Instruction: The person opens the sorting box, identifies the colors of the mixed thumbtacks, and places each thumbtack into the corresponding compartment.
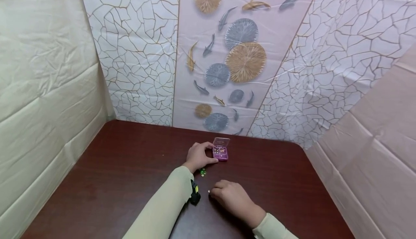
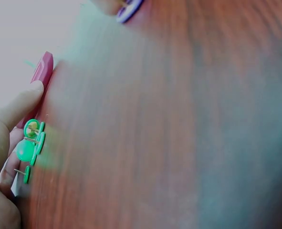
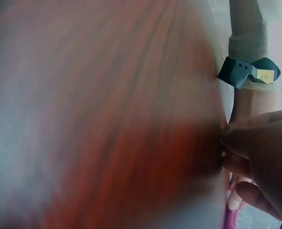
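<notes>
My left hand [image 1: 197, 156] grips a small purple compartment box [image 1: 220, 157] by its left side, with thumb at the front corner and fingers behind. Its clear lid [image 1: 221, 142] stands open at the back. Small gold-coloured pieces lie in several of its compartments. Beside the left hand sits a cluster of green thumbtacks [image 2: 25, 150], pins showing. My right hand [image 1: 232, 198] is low over the table, nearer my body, its fingertips pinching a purple-rimmed thumbtack [image 2: 130, 11]. The right hand itself hides that tack in the right wrist view.
The dark red-brown table [image 1: 130, 181] is bounded at the back by a patterned cloth [image 1: 143, 51] and at the sides by plain cloth walls. A black wrist camera strap [image 1: 195, 195] sits on the left forearm, close to the right hand.
</notes>
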The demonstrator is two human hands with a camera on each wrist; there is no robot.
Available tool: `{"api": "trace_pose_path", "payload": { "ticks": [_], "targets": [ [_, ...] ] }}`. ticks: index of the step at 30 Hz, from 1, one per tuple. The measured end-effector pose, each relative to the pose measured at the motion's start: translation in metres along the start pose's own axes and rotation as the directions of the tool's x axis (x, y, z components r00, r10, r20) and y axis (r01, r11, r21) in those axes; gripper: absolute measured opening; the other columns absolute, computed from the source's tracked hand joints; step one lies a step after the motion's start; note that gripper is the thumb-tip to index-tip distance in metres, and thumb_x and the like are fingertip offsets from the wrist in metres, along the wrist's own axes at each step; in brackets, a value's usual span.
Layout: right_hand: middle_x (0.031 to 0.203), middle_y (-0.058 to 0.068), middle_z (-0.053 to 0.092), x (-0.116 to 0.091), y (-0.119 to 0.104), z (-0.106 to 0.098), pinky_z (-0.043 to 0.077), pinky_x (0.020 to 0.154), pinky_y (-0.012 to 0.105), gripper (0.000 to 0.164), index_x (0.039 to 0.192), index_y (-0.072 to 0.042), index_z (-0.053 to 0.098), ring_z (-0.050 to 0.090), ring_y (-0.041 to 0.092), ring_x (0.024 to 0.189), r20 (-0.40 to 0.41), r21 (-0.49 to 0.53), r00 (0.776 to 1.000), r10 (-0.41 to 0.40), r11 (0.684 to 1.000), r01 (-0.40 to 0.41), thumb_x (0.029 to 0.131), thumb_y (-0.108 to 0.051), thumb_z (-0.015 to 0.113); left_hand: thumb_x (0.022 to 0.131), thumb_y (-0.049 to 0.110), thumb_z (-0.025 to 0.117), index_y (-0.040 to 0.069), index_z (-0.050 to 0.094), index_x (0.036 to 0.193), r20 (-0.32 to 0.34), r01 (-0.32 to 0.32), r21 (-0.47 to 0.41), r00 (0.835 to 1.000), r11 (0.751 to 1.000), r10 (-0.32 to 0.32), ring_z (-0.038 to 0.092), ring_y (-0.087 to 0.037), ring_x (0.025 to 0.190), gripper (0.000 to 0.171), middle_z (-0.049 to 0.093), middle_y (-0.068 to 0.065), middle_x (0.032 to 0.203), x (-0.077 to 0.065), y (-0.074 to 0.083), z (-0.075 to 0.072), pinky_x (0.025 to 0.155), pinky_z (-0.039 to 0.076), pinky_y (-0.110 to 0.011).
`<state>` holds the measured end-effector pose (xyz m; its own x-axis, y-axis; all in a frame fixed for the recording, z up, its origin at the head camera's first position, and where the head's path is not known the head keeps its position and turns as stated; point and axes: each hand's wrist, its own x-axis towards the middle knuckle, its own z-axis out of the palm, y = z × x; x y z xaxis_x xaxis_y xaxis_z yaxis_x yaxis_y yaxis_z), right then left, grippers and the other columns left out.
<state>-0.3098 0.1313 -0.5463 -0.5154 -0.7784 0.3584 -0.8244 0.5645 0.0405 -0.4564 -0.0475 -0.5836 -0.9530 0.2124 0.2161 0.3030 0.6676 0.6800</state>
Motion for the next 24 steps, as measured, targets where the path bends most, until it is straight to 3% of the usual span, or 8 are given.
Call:
{"api": "trace_pose_path", "payload": {
  "ticks": [5,9,15,24],
  "targets": [
    [0.086,-0.014,0.07,0.005,0.005,-0.01,0.058,0.067,0.031,0.005,0.092,-0.023,0.076,0.061,0.0,0.08,0.06,0.105,0.992,0.107,0.988,-0.113,0.087,-0.023,0.074,0.069,0.057,0.082,0.032,0.065,0.122,0.005,0.004,-0.005,1.0,1.0,-0.004,0.049,-0.017,0.104,0.061,0.069,0.008,0.118,-0.001,-0.001,-0.003,0.097,0.044,-0.048],
    [0.086,-0.013,0.07,0.015,0.007,-0.015,0.058,0.067,0.034,0.005,0.092,-0.023,0.076,0.062,0.001,0.08,0.141,0.103,0.976,0.165,0.978,-0.18,0.087,-0.025,0.074,0.069,0.058,0.082,0.032,0.065,0.122,0.009,0.008,-0.006,1.0,1.0,-0.008,0.049,-0.017,0.105,0.061,0.069,0.008,0.118,-0.001,-0.002,-0.004,0.097,0.044,-0.048],
    [0.085,-0.013,0.068,0.027,0.002,-0.013,0.058,0.063,0.035,0.005,0.089,-0.024,0.076,0.062,0.004,0.077,0.208,0.066,0.966,0.156,0.983,-0.173,0.088,-0.027,0.072,0.069,0.058,0.082,0.034,0.065,0.12,-0.004,-0.001,-0.006,1.0,1.0,0.001,0.049,-0.016,0.105,0.059,0.069,0.011,0.116,-0.002,-0.004,-0.003,0.097,0.044,-0.048],
    [0.083,-0.012,0.066,0.025,0.009,-0.009,0.057,0.06,0.036,0.006,0.086,-0.025,0.073,0.061,0.006,0.075,0.191,0.011,0.968,0.165,0.985,-0.17,0.089,-0.029,0.071,0.069,0.057,0.082,0.032,0.065,0.121,0.0,-0.006,-0.004,1.0,1.0,0.006,0.049,-0.017,0.104,0.06,0.069,0.009,0.116,-0.003,0.002,-0.002,0.097,0.043,-0.047]
  ]
}}
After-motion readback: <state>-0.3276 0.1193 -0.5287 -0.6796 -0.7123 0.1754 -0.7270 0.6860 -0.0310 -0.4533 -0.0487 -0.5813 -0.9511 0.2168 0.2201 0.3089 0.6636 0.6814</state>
